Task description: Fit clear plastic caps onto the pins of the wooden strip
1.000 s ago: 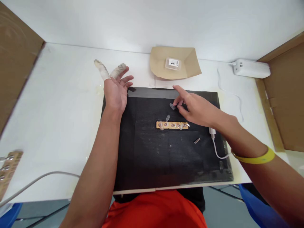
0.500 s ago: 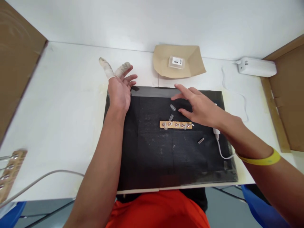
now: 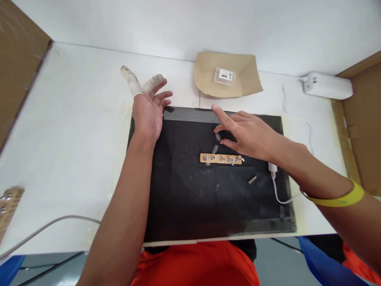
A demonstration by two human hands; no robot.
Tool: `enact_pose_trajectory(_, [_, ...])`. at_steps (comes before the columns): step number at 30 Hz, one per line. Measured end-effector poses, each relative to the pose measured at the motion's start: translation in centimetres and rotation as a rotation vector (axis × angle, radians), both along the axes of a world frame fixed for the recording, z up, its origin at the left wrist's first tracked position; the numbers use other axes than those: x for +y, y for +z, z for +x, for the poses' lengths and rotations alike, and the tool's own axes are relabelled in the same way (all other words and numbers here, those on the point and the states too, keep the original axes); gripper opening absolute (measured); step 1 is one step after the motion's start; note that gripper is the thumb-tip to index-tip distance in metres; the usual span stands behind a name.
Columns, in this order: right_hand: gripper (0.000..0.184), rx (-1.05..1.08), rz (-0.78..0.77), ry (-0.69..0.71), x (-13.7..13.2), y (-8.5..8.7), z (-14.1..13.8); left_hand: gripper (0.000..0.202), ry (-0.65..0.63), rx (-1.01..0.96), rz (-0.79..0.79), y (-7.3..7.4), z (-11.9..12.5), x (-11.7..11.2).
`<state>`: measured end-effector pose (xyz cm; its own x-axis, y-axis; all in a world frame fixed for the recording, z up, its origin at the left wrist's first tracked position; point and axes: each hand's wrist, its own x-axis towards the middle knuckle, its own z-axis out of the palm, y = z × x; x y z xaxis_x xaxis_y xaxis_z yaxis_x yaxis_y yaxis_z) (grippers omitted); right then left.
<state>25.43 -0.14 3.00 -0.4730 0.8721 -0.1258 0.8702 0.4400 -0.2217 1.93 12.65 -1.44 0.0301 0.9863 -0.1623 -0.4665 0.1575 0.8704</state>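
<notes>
My left hand (image 3: 149, 107) rests palm up at the back left edge of the black mat (image 3: 190, 206). Its fingers are spread and hold nothing; white finger cots cover the thumb and one finger. On the mat, my right hand (image 3: 241, 129) has its thumb and a finger closed around a clear false nail tip (image 3: 218, 137), with the index finger stretched out. Just in front lies another clear nail tip (image 3: 215, 149), near a narrow wooden strip (image 3: 220, 159). That strip bears several small metal pieces and clear nail tips.
Behind the mat, a brown paper tray (image 3: 205, 75) holds a clear labelled box (image 3: 225, 76). A small metal bar (image 3: 252, 180) lies at the mat's right. White cables run from a white device (image 3: 327, 85) and a white plug (image 3: 272, 167). Another wooden strip (image 3: 10, 206) sits far left.
My right thumb and a finger have come together around the clear false nail tip. The left hand keeps its spread pose. The view has shifted slightly.
</notes>
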Motion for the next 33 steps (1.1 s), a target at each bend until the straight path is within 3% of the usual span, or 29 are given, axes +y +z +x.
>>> enact_pose_trajectory(3, [0.093, 0.020, -0.010, -0.029, -0.1, 0.8, -0.1, 0.068, -0.007, 0.023, -0.005, -0.1, -0.1, 0.2])
enact_pose_trajectory(8, [0.100, 0.141, 0.030, -0.250, -2.2, 3.3, 1.5, 0.065, -0.004, 0.047, 0.005, -0.2, -0.1, 0.2])
enact_pose_trajectory(12, [0.101, 0.143, 0.072, -0.189, -5.8, 4.1, 2.9, 0.068, 0.014, 0.039, 0.011, 0.2, 0.2, -0.1])
enact_pose_trajectory(18, [0.104, 0.140, 0.092, -0.134, -9.2, 3.3, 3.2, 0.089, 0.042, 0.005, -0.053, 1.1, 0.9, -0.2])
enact_pose_trajectory(33, [0.106, 0.157, 0.108, -0.045, -9.2, 1.5, 2.8, 0.092, 0.034, 0.013, -0.039, 1.1, 0.9, 0.1])
